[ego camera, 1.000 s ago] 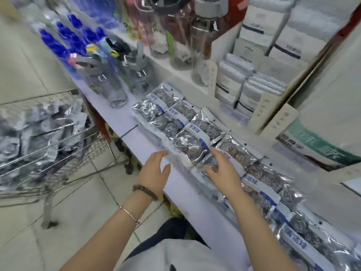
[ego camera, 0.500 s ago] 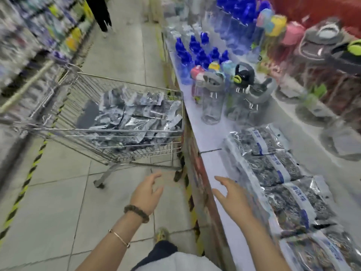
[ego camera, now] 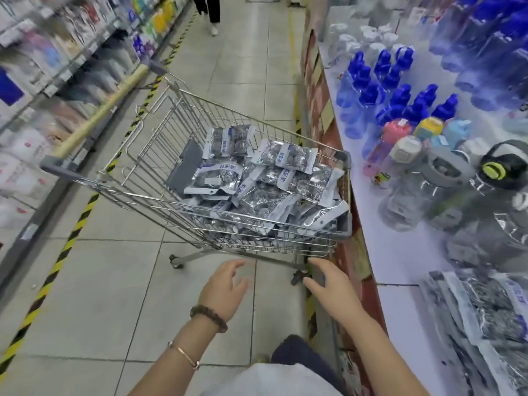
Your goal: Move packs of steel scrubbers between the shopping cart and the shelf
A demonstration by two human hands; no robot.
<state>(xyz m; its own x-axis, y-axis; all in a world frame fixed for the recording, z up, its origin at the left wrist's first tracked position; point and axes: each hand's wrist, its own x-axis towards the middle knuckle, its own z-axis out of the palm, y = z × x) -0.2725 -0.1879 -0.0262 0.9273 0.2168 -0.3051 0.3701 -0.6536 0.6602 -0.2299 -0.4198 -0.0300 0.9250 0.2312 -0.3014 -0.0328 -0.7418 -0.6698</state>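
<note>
- Both hands reach forward empty at 6 o'clock. The left hand (ego camera: pixel 225 287) has its fingers spread wide and holds nothing; a beaded bracelet (ego camera: pixel 208 313) and a thin bangle (ego camera: pixel 185 356) sit on that arm. The right hand (ego camera: pixel 333 284), near it, is likewise loosely spread and grasps nothing.
- Yellow-and-black floor tape (ego camera: pixel 57 258) runs along the aisle at 8 o'clock, beside blurred shelving.
- A wire shopping cart (ego camera: pixel 160 155) stands mid-frame with its handle (ego camera: pixel 105 110) toward 10 o'clock. Its near end is just beyond the fingertips, apart from both hands.
- A passer-by's legs (ego camera: pixel 211 12) show at 12 o'clock.
- Packs of steel scrubbers (ego camera: pixel 268 184), silver with white-and-blue labels, lie heaped in the cart's basket, piled toward its near right corner.
- A white shelf (ego camera: pixel 400 247) runs along the right side at 3 o'clock, the cart close against its front.
- Blue-capped bottles (ego camera: pixel 400 92) crowd the shelf at 1 o'clock, with clear drinking bottles (ego camera: pixel 405 195) nearer.
- More scrubber packs (ego camera: pixel 480 315), blurred, lie overlapping on the shelf at 4 o'clock.
</note>
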